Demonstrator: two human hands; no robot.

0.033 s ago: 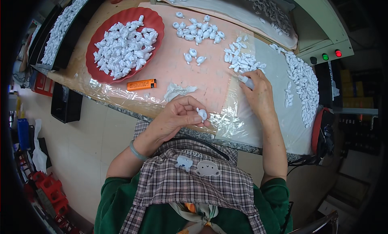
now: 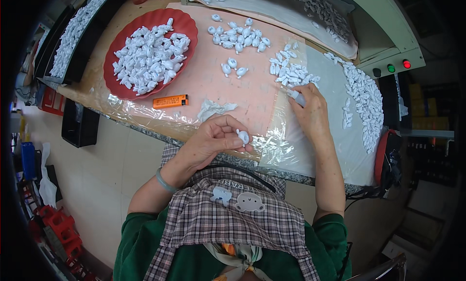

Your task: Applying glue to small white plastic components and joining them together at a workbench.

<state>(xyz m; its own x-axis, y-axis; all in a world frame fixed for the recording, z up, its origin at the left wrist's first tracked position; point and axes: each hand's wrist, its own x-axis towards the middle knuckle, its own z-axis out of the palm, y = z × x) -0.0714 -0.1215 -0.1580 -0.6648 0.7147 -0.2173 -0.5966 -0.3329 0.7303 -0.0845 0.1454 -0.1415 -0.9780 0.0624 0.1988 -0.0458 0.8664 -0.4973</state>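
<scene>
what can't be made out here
All in the head view:
Floor of the red scalloped bowl: under heaped white pieces.
Back of the rounded white piece: left hand covers it.
Part of the small pale bottle: right hand covers it.
Long black tray: cut by top edge.

We distinguish lettering on two objects. Beyond the left fingers and to their left, small dark print runs along the orange lighter, too fine for us to read. Nearer the body than these fingers, pale capitals form a short line on the checked apron.
</scene>
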